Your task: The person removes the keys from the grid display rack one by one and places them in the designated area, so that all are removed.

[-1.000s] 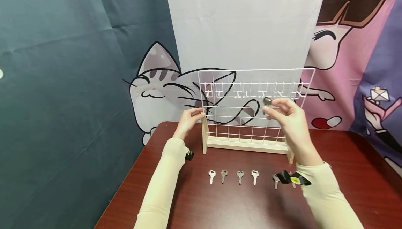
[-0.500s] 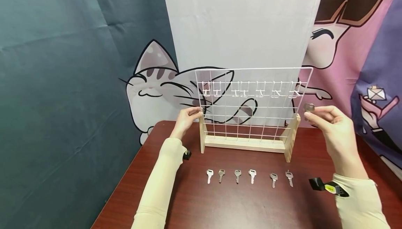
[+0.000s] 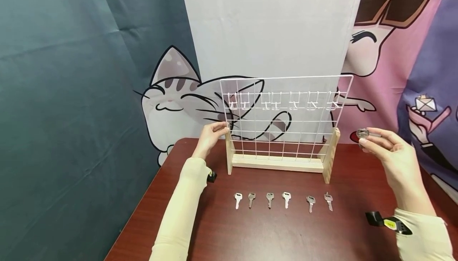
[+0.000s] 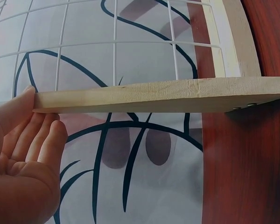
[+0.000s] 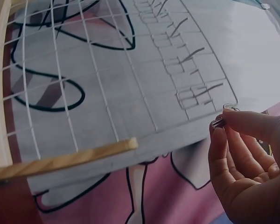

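Observation:
My left hand (image 3: 210, 138) grips the top of the left wooden upright (image 3: 229, 153) of a white wire grid rack (image 3: 277, 163). In the left wrist view its thumb and fingertips close on the end of the wooden post (image 4: 130, 97). Off to the right of the rack, my right hand (image 3: 397, 155) pinches a metal key (image 3: 363, 133) between thumb and fingers, apart from the grid. Only a small part of that key (image 5: 218, 123) shows in the right wrist view. White hooks (image 3: 265, 105) line the upper grid, with nothing seen hanging on them.
Several keys lie in a row before the rack, from a silver key (image 3: 238, 200) at the left to another key (image 3: 328, 201) at the right. The red-brown table (image 3: 272, 233) bears everything. A printed cloth backdrop (image 3: 275, 34) hangs behind.
My right hand has moved right, away from the hooks, and slightly down with the key. That uncovers the rack's right upright and the right-hand keys. My left hand keeps its grip.

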The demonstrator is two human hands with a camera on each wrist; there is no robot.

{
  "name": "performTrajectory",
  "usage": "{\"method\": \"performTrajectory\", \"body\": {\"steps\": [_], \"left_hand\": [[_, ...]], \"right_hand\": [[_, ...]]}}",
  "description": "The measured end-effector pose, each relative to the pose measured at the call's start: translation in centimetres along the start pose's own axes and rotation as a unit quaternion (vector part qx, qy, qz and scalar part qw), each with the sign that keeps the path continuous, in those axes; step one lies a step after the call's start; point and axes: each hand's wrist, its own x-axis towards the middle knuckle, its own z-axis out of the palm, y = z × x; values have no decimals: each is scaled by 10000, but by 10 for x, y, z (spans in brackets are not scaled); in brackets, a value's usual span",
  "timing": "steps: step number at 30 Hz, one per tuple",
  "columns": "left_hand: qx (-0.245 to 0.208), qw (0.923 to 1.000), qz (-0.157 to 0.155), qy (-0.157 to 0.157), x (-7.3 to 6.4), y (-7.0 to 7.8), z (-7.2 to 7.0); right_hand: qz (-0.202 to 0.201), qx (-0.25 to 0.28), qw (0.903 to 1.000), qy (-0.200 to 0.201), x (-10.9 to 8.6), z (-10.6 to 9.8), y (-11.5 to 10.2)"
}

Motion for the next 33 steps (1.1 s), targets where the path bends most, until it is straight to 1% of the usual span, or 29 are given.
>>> {"method": "performTrajectory", "body": {"steps": [5,8,10,14,17,22,24,28,31,32,33], "left_hand": [[60,10000,-22,15,-1,0,0],[8,10000,-31,-30,0,1,1],[-5,10000,-24,-37,0,2,1],[3,10000,-30,14,0,3,-1],[14,10000,-42,7,0,3,-1],[-2,10000,23,-51,2,2,0],[-11,10000,43,-40,2,2,0],[-51,10000,7,-6,2,2,-1],[-60,10000,25,-26,2,1,-1],[-66,10000,-2,-53,0,5,-1],[-73,10000,-4,-52,0,5,-2]], "right_hand": [[214,-134,9996,119,-7,-16,7],[271,-205,9992,207,-11,-29,14],[279,-139,9992,264,-13,-38,19],[549,-113,9981,244,-17,-54,29],[803,-96,9966,122,-21,-65,34],[1105,109,9938,-73,-30,-77,45],[1250,-27,9920,-168,-33,-79,50],[1485,-490,9866,-457,-41,-83,61],[1626,-713,9824,-587,-45,-85,70],[1673,-733,9813,-614,-45,-86,72],[1711,-728,9804,-647,-46,-86,75]]}}
